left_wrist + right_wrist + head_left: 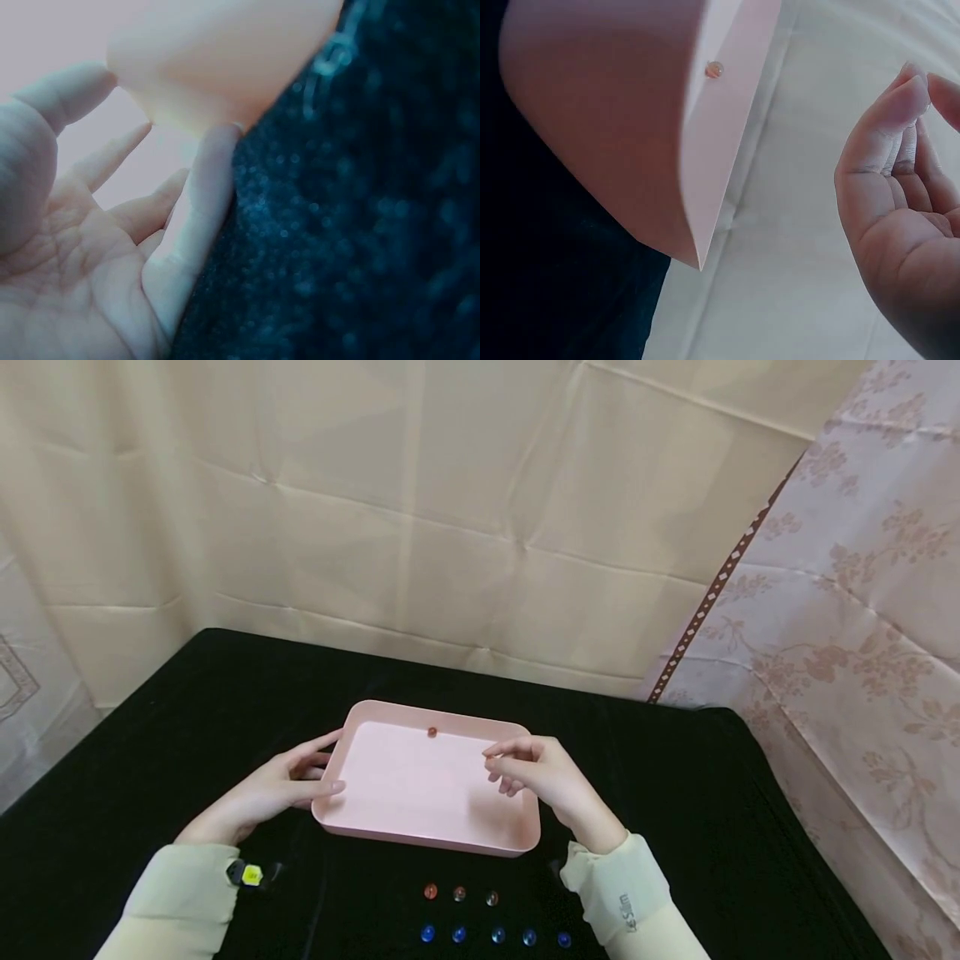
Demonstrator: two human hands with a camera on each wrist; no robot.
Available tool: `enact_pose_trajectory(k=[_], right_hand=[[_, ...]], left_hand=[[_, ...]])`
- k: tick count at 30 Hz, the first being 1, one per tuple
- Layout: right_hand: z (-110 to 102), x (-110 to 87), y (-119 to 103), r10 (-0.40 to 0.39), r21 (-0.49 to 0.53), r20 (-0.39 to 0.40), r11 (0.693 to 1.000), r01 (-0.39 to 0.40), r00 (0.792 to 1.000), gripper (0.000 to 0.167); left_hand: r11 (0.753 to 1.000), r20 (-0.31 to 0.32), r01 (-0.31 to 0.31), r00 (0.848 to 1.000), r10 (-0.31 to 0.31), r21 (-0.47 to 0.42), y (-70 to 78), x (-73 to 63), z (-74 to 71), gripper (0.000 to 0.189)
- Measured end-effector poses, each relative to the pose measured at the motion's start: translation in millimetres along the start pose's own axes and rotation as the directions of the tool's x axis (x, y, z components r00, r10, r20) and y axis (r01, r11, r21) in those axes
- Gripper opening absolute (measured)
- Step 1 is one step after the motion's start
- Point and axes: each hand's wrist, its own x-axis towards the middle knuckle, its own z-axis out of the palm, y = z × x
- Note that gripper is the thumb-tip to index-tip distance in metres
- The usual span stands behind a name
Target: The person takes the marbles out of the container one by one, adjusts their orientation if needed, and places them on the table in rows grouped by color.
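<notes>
A shallow pink tray (412,789) rests on the black-covered table. My left hand (262,789) holds its left side, thumb over the rim and the other fingers along the outside; the left wrist view shows the fingers against the tray wall (217,60). Inside the tray, by the far wall, lies one orange marble (432,732), also visible in the right wrist view. Over the tray's right part, my right hand (543,777) pinches a small orange-tinted marble (488,757) between thumb and index fingertip. The fingertips hide most of it.
In front of the tray, a row of orange-tinted marbles (460,894) lies on the black cloth (360,902). Nearer still is a row of several blue marbles (498,935). A cream curtain (375,527) hangs behind the table, a floral cloth (862,652) at right.
</notes>
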Motion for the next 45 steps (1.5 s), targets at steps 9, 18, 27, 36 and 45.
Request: enact_pose_trajectory(k=[9, 18, 27, 36, 45], right_hand=[[-4.4, -19.9, 10.7, -0.036, 0.024, -0.003, 0.999, 0.036, 0.999, 0.03], [-4.6, -41.4, 8.5, -0.06, 0.044, 0.031, 0.997, 0.058, 0.998, 0.031], [-7.5, -62.3, 8.5, -0.093, 0.081, 0.067, 0.993, 0.088, 0.993, 0.031], [-4.4, -77.9, 11.9, -0.046, 0.061, 0.118, 0.997, 0.039, 0.992, 0.036], [-8.1, -88.0, 13.6, -0.037, 0.042, 0.153, 0.999, 0.031, 0.987, 0.035]], left_hand=[[1.0, 0.004, -0.007, 1.0, 0.007, 0.01, -1.2, 0.8, 0.0, 0.085], [1.0, -0.004, -0.004, 1.0, 0.004, 0.02, -1.7, -0.4, 0.5, 0.086], [1.0, 0.002, -0.014, 1.0, 0.014, 0.018, 0.1, -0.6, 0.6, 0.084], [1.0, 0.002, -0.017, 1.0, 0.017, 0.02, -1.3, -0.3, 0.7, 0.084], [1.0, 0.004, -0.016, 1.0, 0.016, 0.01, -1.1, -0.1, 0.5, 0.084]])
